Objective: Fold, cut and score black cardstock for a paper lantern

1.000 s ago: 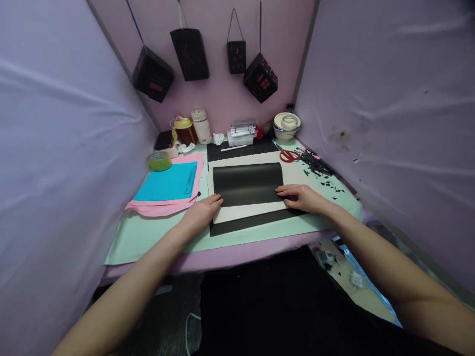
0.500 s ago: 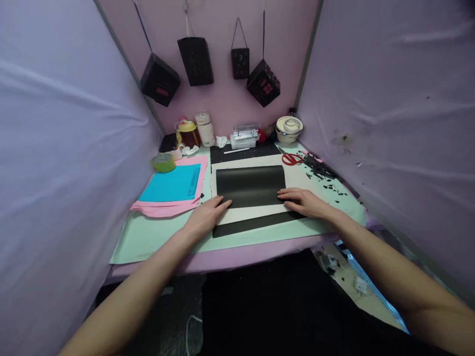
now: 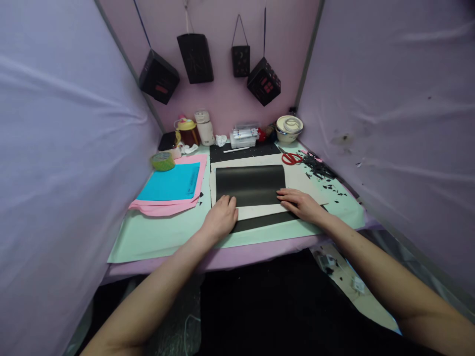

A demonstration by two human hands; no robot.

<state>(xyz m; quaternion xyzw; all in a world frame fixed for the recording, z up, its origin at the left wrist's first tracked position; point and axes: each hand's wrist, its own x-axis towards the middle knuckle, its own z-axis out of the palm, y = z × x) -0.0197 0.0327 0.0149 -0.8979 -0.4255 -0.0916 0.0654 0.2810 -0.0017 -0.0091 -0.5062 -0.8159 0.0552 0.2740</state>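
Observation:
A black sheet (image 3: 249, 184) lies on a white sheet (image 3: 260, 212), which rests on a larger black sheet (image 3: 260, 222) on the pale green table cover (image 3: 163, 237). My left hand (image 3: 221, 218) lies flat on the near left corner of the sheets, fingertips touching the black sheet's near edge. On the sheet's near right corner, my right hand (image 3: 300, 202) presses flat. Neither hand holds anything.
A blue sheet (image 3: 168, 182) on pink paper (image 3: 163, 207) lies at left, with a tape roll (image 3: 162, 161) behind. Red scissors (image 3: 291, 158) and black paper scraps (image 3: 319, 168) are at right. Bottles, a marker box (image 3: 243, 137) and a bowl (image 3: 289, 127) line the back. Black lanterns (image 3: 195, 58) hang on the wall.
My left hand has slid right along the near edge, onto the sheets' left corner. My right hand has barely shifted. The stack sits slightly skewed.

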